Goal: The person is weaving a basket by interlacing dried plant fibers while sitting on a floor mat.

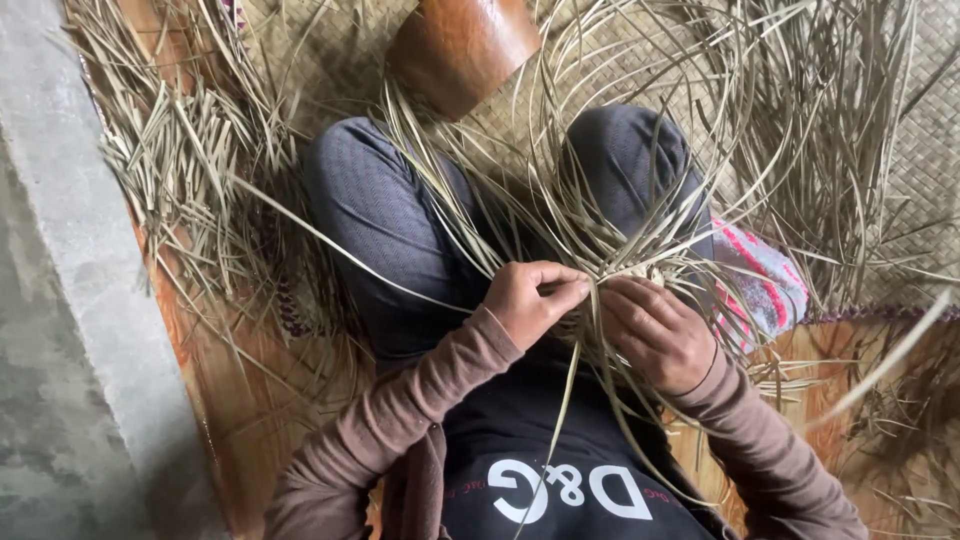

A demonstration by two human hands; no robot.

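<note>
Hands are right in the middle of the shot, both working one tangle of dried straw strips over the person's lap. Left hand has its grip pinched narrow, thumb against curled fingers, holding a single strip that runs almost straight down from the pinch toward the dark shirt, so its long axis is close to vertical in the picture. Right hand sits just beside it, fingers curled down over the small woven start where the strips cross; it's closed on that bundle, though I can't tell exactly which strands it has.

From that crossing point the loose strips fan up and outward in long arcs, over both knees in grey trousers. They're pale tan, flat, thin and dry looking, some curling into wide loops at the top.

Shirt has big white lettering low in the frame, upside down from this view. A brown rounded pot sits top centre, past the knees. A pink and white cloth lies by the right knee. More loose straw is piled on the left, on a woven mat, with a grey concrete edge further left.
</note>
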